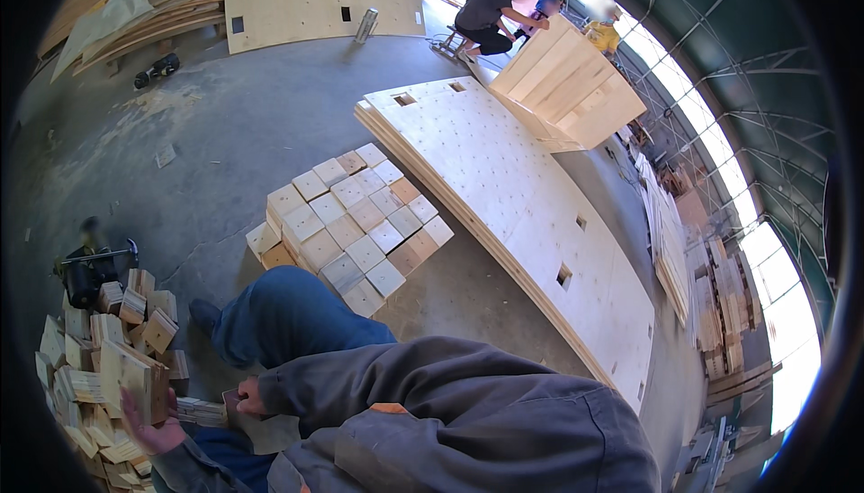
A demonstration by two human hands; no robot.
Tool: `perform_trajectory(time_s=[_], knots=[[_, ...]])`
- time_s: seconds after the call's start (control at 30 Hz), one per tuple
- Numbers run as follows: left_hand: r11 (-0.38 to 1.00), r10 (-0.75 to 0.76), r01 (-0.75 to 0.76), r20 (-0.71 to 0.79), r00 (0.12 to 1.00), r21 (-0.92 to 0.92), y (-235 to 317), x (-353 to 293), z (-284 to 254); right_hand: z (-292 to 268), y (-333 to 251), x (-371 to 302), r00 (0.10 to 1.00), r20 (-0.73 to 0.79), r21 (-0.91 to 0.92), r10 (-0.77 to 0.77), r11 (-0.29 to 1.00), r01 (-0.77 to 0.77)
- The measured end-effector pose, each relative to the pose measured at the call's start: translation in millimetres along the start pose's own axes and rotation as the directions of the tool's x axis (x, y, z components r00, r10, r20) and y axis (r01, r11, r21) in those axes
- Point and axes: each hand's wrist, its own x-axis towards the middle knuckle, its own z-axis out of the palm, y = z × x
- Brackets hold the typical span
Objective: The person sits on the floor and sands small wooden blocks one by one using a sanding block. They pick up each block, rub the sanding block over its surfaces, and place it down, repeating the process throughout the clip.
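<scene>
At the lower left, my left hand (pixel 155 425) is closed around a pale wooden block (pixel 129 374), which stands on edge with its broad face turned up. To its right my right hand (pixel 250 398) is curled closed; a small, flat, reddish-brown piece shows at its fingers, too small to name. Loose wooden blocks (pixel 72 385) lie heaped beside and under my left hand. A black power tool (pixel 83 281) rests at the far edge of this heap. Beyond my bent knee, squared blocks form a tight stack (pixel 346 223) on the floor.
A long stack of plywood panels (pixel 513 169) with square holes runs diagonally across the right. Behind it stands an open wooden box (pixel 576 88), with several people (pixel 486 20) around it. A second black tool (pixel 157 71) and a metal cylinder (pixel 366 26) are on the floor farther off.
</scene>
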Motion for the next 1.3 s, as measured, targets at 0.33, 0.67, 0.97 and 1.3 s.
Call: perform_trajectory(time_s=[0.33,0.67,0.97,1.3], knots=[[1.000,0.008,-0.009,-0.031,0.999,-0.010,-1,-1,2,0,0,0,1.000,-0.011,-0.037,0.003,0.999,-0.003],[1.000,0.003,-0.003,-0.022,1.000,-0.004,0,-1,0,-5,-6,-6,1.000,0.001,-0.038,0.029,0.999,-0.029],[1.000,-0.009,0.009,-0.027,1.000,-0.007,0,0,-1,-3,-4,-4,1.000,0.003,-0.035,0.016,0.999,-0.016],[1.000,-0.008,0.008,-0.024,1.000,0.001,-1,1,-2,-5,-5,-6,1.000,-0.029,-0.078,0.009,0.997,-0.011]])
